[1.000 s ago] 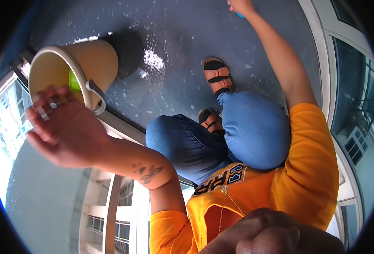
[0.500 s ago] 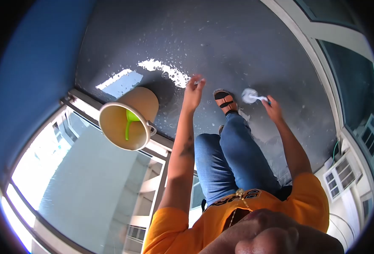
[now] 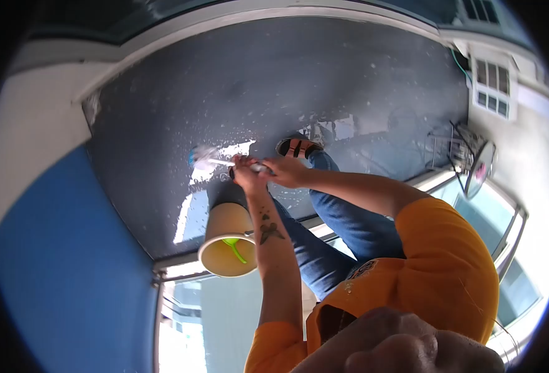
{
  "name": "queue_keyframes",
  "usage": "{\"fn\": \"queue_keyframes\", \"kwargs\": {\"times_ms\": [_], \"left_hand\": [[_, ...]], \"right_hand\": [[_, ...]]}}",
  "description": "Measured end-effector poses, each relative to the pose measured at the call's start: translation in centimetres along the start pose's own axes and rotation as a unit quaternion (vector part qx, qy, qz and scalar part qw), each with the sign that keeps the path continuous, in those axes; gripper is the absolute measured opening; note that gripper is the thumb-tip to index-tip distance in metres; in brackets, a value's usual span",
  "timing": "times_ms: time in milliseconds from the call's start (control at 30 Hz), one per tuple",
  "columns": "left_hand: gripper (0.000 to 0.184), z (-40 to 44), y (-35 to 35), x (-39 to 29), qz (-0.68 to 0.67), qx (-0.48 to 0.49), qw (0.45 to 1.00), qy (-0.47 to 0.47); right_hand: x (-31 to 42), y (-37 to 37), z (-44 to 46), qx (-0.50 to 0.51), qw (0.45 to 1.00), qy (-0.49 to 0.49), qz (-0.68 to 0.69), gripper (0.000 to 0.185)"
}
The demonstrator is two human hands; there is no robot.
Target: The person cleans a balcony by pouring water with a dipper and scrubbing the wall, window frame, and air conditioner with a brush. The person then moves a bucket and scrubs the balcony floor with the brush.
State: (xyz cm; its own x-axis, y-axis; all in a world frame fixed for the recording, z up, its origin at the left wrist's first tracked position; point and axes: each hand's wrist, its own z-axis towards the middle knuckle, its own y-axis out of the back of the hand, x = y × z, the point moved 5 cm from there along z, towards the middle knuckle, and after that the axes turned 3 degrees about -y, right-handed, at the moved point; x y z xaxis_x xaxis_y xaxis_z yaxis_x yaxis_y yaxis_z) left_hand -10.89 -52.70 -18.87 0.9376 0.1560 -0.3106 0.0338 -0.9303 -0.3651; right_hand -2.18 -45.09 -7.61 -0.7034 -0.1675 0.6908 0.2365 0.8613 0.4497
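A white-handled scrub brush (image 3: 223, 163) points left above the wet dark floor, its pale, bluish head blurred. Around the handle my left hand (image 3: 247, 172) is closed. Right beside it, my right hand (image 3: 287, 171) is closed on the handle's near end; part of the grip is hidden by the fingers. Close to my left forearm stands a cream bucket (image 3: 227, 217) with a bright green scoop (image 3: 234, 248) inside.
Water and suds streak the dark floor (image 3: 324, 68). A blue wall (image 3: 69, 248) rises at left, and glass panels (image 3: 218, 317) line the near side. A metal rack (image 3: 439, 149) and a round fan-like object (image 3: 479, 168) stand at right.
The view has turned toward the right side of the space. My hands, apart before, have come together on the brush, whose head has swung from the right over to the left.
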Motion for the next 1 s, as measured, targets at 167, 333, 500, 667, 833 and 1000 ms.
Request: {"fn": "queue_keyframes", "kwargs": {"times_ms": [167,333,500,667,833,1000], "left_hand": [[0.026,-7.7,-6.0,-8.9,0.042,0.031,0.998,-0.040],[0.031,-8.7,-6.9,-14.5,0.043,0.041,0.995,-0.086],[0.032,-10.5,-8.5,-15.2,0.062,0.088,0.991,-0.083],[0.041,-11.7,-10.3,-12.3,0.184,0.084,0.969,-0.138],[0.046,-14.1,-12.5,-9.0,0.302,0.067,0.934,-0.180],[0.045,-14.4,-13.9,-8.2,0.236,0.061,0.946,-0.214]], "right_hand": [[4.6,-1.5,-0.1,0.008,0.979,-0.057,0.198,0.036],[9.2,-2.2,-2.0,0.149,0.936,-0.096,0.304,0.052],[11.7,-1.0,-4.2,0.159,0.903,-0.108,0.384,0.052],[9.7,0.2,-4.4,-0.028,0.982,-0.049,0.181,0.039],[6.7,3.5,-5.7,-0.111,0.981,-0.007,0.160,0.037],[4.7,6.6,-9.8,0.007,0.956,-0.081,0.283,0.037]]}}
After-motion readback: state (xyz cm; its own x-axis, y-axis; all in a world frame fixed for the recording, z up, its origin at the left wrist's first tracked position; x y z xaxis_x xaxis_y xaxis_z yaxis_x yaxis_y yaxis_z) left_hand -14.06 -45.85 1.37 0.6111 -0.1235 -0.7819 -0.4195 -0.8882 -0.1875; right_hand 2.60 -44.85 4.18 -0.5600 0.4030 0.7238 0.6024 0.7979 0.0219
